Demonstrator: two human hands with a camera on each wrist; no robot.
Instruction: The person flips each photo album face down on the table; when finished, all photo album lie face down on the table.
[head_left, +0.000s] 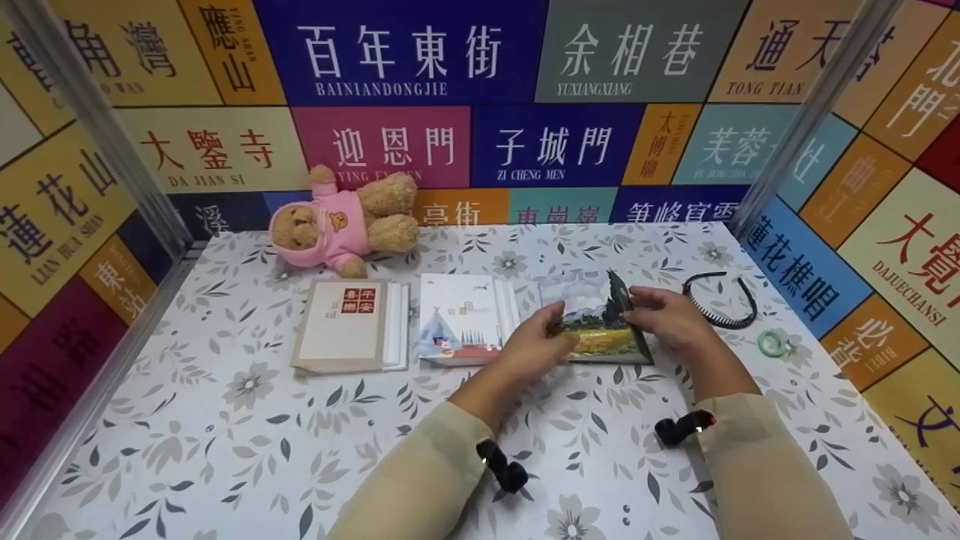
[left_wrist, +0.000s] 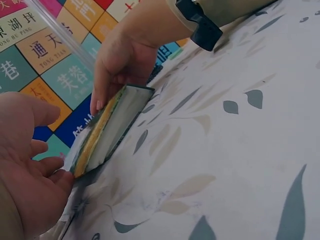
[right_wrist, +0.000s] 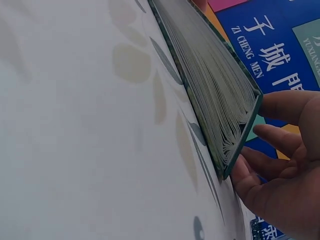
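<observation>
A book with a painted landscape cover (head_left: 600, 328) lies at the right end of a row of three books, its right side raised off the table. My right hand (head_left: 664, 315) holds that raised edge, thumb above and fingers beneath the cover (right_wrist: 280, 160). My left hand (head_left: 534, 343) rests at the book's left edge, with fingertips (left_wrist: 67, 176) touching its lower corner and the thumb apart. The left wrist view shows the book (left_wrist: 112, 125) tilted between both hands. Its page block (right_wrist: 210, 85) fills the right wrist view.
A white book with a tent picture (head_left: 461, 319) and a beige book (head_left: 349, 324) lie to the left. A teddy bear in pink (head_left: 341, 221) sits behind them. A black headband (head_left: 720, 300) and a green ring (head_left: 771, 343) lie at the right. Sign-covered walls enclose the floral table (head_left: 225, 435).
</observation>
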